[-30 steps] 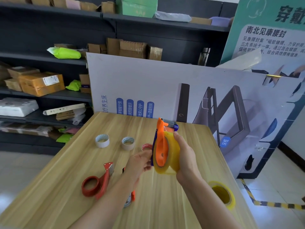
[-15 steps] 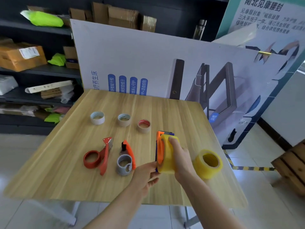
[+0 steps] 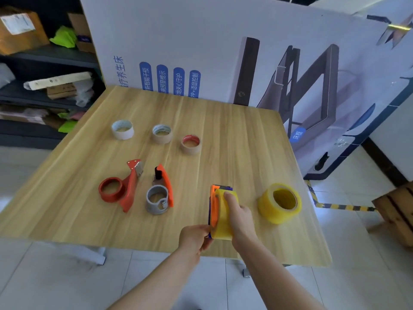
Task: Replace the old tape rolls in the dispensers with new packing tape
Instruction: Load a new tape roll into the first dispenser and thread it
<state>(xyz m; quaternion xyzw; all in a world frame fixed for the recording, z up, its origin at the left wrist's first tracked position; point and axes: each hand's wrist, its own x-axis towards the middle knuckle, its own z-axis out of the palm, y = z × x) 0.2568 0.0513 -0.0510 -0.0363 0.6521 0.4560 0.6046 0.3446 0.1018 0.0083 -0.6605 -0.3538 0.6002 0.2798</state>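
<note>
An orange and blue tape dispenser (image 3: 214, 204) loaded with a yellow tape roll (image 3: 223, 222) stands on edge near the table's front. My right hand (image 3: 239, 214) wraps over the roll from the right, forefinger on top. My left hand (image 3: 195, 237) pinches the dispenser's near lower end. A second full yellow tape roll (image 3: 280, 202) lies to the right. A red dispenser (image 3: 121, 186) and a grey and orange dispenser (image 3: 161, 191) lie empty to the left. Three used-up cores, a white one (image 3: 123, 129), a tan one (image 3: 162, 133) and a red-rimmed one (image 3: 190, 143), stand in a row behind.
The wooden table (image 3: 234, 135) ends close to my body and at the right past the yellow roll. A large printed board (image 3: 201, 41) leans behind the table. Dark shelves (image 3: 44, 57) with boxes stand at the left. A wooden crate (image 3: 395, 211) sits on the floor at right.
The loaded dispenser came down from chest height to the table's front. My left hand closed onto its near end. The view tilted downward.
</note>
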